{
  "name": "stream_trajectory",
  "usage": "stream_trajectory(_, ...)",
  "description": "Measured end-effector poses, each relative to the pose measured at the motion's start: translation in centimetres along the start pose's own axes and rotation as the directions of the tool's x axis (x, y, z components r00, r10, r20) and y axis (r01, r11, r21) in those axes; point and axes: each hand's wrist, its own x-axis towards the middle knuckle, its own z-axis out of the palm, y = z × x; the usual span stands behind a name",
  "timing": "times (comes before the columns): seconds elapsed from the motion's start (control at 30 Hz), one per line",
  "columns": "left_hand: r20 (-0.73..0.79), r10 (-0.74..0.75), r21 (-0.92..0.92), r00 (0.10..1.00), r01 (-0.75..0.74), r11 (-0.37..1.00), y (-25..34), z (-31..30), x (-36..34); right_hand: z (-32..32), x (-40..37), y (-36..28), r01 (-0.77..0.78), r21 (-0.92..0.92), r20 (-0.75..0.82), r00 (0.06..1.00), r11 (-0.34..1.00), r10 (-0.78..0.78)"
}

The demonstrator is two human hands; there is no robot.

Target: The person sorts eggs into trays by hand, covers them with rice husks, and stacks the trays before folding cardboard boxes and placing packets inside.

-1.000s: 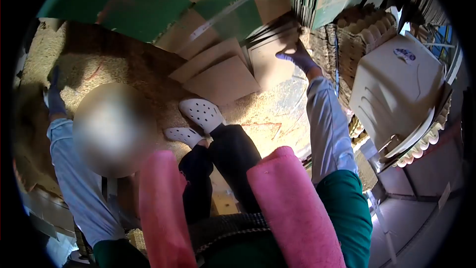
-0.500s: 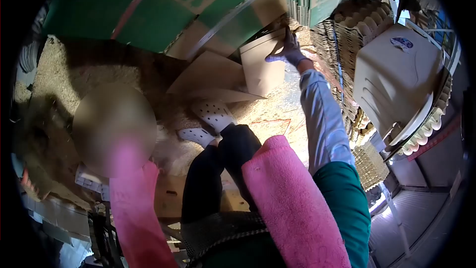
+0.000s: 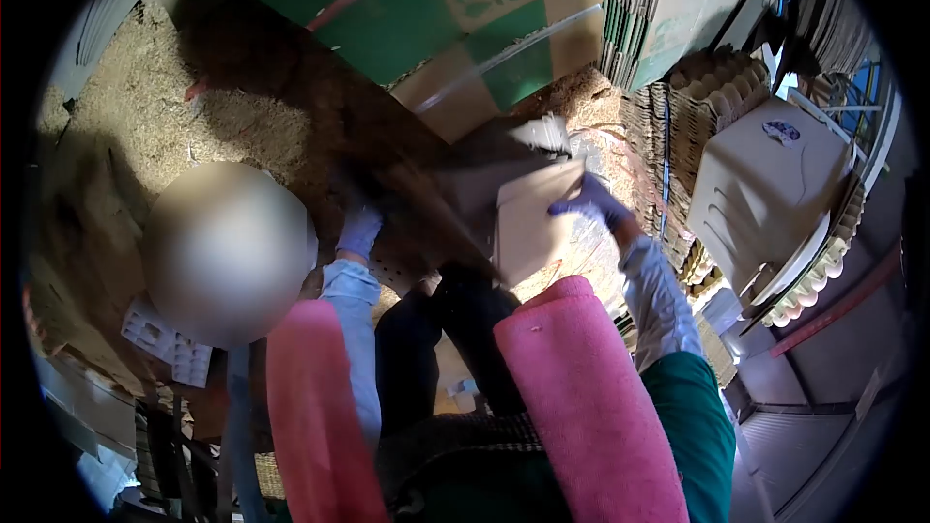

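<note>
My right hand (image 3: 596,201), in a pale purple glove, is closed on the upper right edge of a tan cardboard piece (image 3: 531,223). My left hand (image 3: 359,230), gloved too, is at the left end of a dark, shaded cardboard panel (image 3: 426,196); its fingers are smeared and in shadow, so their grip cannot be made out. The tan piece and the shaded panel meet in front of my legs and hide most of my shoes. A pink towel-like cloth (image 3: 591,397) hangs near my right arm, another pink cloth (image 3: 315,397) near my left.
Green and tan cardboard (image 3: 523,48) lies across the top, beside a stack of folded boxes (image 3: 635,15). At the right stand egg trays (image 3: 712,87) and a white plastic container (image 3: 765,184). Sawdust (image 3: 145,87) covers the upper left floor. A grey egg tray (image 3: 165,341) lies lower left.
My left hand has come into view at the dark panel. My right hand has moved down and now grips the tan piece, which sits lower. The view has shifted.
</note>
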Motion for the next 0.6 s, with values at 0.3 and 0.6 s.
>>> stream_trajectory(0.3, 0.296, -0.043, -0.490, 0.954, 0.191, 0.850, 8.8, -2.1, -4.1, 2.8, -7.1, -1.2, 0.120, 0.318, -0.004, 0.992, 0.941, -0.125)
stream_trajectory(0.6, 0.013, 0.175, -0.427, 0.985, -0.152, 0.891, 14.1, -11.7, -10.9, 0.4, -13.9, -8.6, 0.429, 0.041, -0.224, 0.884, 0.902, -0.410)
